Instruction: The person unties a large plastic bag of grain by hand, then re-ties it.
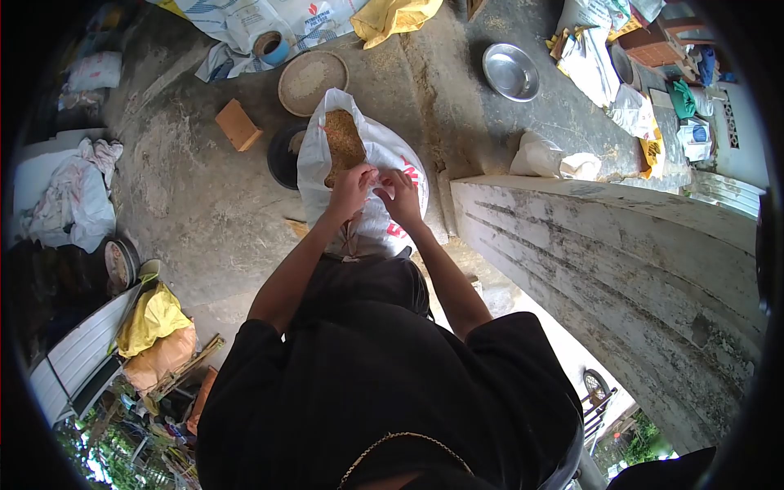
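A white woven sack [380,147] with red print stands in front of me, its mouth open on golden-brown grain [343,140]. At the near rim of the mouth, my left hand [351,191] is closed with its fingertips pinching the sack's edge. Close beside it, my right hand [400,198] is over the printed side, fingers bent and drawn together near the left fingertips. Whatever lies between the right fingers is too small to make out.
Beyond the sack are a round woven tray [314,84], a black basin [286,155] and a brick [238,125]. A steel bowl [511,72] lies on the concrete floor farther right. A low weathered wall [604,261] runs along my right side. Blue pot [272,49] rests on sacking.
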`<move>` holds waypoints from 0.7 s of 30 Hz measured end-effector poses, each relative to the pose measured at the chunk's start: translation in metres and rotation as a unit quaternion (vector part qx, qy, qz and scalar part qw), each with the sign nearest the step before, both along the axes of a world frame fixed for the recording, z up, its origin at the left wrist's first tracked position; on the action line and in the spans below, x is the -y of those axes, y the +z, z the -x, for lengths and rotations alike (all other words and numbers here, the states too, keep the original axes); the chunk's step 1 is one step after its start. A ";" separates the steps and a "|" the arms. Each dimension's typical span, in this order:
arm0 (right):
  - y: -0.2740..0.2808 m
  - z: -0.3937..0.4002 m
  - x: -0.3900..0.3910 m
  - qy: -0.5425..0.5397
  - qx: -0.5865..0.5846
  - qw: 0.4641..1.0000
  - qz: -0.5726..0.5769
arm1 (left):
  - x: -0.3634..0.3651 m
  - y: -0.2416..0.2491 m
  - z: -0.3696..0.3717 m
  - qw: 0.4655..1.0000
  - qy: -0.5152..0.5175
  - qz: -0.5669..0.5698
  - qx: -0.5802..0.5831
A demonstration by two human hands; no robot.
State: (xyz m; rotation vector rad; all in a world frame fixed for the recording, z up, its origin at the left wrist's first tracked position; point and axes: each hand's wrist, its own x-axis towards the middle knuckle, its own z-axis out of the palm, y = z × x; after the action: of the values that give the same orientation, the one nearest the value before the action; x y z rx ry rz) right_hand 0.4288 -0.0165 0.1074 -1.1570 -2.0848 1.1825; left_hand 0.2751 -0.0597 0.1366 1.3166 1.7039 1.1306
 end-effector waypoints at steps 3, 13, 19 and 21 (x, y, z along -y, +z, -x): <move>0.001 0.005 0.005 -0.022 0.065 0.998 -0.016 | -0.004 -0.008 -0.002 0.999 0.019 0.031 0.031; -0.024 0.010 0.009 -0.091 0.066 0.994 0.000 | -0.002 -0.027 -0.009 0.986 0.090 0.031 0.137; -0.018 0.013 0.013 -0.110 0.096 0.988 -0.050 | 0.004 -0.024 -0.003 0.975 0.139 0.007 0.172; -0.014 0.013 0.013 -0.110 0.108 0.987 -0.042 | 0.013 -0.026 0.002 0.955 0.173 0.025 0.239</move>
State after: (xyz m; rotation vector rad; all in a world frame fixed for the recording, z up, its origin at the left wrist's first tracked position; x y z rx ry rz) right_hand 0.4162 -0.0297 0.0929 -1.4868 -2.0729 0.8934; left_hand 0.2726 -0.0731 0.1108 0.6450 1.6070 1.4547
